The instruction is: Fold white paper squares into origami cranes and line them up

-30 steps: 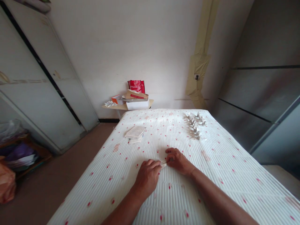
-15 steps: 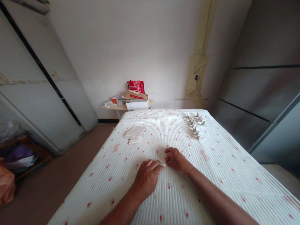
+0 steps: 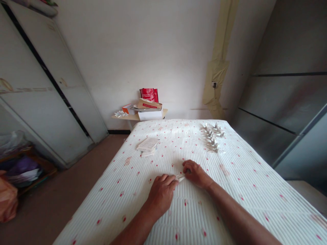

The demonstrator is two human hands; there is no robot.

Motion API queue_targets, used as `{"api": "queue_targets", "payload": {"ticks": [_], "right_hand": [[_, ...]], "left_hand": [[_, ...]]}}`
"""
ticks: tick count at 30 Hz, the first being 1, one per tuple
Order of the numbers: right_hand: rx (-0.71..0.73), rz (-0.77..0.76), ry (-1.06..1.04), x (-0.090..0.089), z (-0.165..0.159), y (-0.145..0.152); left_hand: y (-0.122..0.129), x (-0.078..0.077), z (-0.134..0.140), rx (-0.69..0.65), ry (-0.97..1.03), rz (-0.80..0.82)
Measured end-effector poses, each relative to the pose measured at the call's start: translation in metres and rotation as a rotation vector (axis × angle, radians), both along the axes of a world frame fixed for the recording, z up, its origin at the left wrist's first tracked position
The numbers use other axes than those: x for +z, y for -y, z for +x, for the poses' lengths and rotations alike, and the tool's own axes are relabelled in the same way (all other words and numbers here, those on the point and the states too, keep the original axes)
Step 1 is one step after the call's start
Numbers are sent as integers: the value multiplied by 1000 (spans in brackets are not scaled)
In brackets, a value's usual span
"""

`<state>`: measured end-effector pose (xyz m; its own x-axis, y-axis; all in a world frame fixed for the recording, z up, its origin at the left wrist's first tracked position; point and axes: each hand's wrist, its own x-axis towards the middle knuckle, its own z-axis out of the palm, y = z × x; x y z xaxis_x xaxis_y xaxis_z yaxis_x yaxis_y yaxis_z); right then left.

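Note:
Between my hands, low over the quilted bedspread (image 3: 143, 204), lies a small folded piece of paper (image 3: 180, 177), mostly covered by fingers. My left hand (image 3: 163, 189) is closed on its left end, knuckles up. Curled fingers of my right hand (image 3: 195, 173) meet its right end; the fingertips are partly hidden. Farther off to the left rests a stack of printed paper squares (image 3: 148, 145). Several folded paper cranes (image 3: 211, 137) stand in a cluster at the bed's far right.
Beyond the bed's far edge, a small table (image 3: 131, 117) bears a white box (image 3: 150, 115), a red bag (image 3: 149, 95) and more folded white paper pieces (image 3: 121, 114). Cabinets flank the bed, a light one (image 3: 51, 102) left and a grey one (image 3: 276, 98) right.
My right hand has shifted slightly right, and more of the folded paper shows between my hands. The left hand keeps its hold. The whole view has moved a little.

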<state>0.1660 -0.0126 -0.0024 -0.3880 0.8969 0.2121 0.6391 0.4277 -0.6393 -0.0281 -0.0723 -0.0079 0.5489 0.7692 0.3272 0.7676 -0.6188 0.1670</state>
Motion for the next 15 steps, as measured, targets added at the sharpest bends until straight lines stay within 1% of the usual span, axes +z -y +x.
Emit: {"api": "queue_targets", "payload": {"ticks": [4,6,11,15], "right_hand": [[71,-15,-113,1,7,3],[70,-10,-135,1,6,7],[-41,74,7,-3,-9,18],[-70,82,52,-4,-15,18]], "left_hand": [[0,0,0,4,4,-9],[0,-1,1,9,9,-17],[-1,-4,1,19,4,-22],[-2,-6,1,22,10,-14]]}}
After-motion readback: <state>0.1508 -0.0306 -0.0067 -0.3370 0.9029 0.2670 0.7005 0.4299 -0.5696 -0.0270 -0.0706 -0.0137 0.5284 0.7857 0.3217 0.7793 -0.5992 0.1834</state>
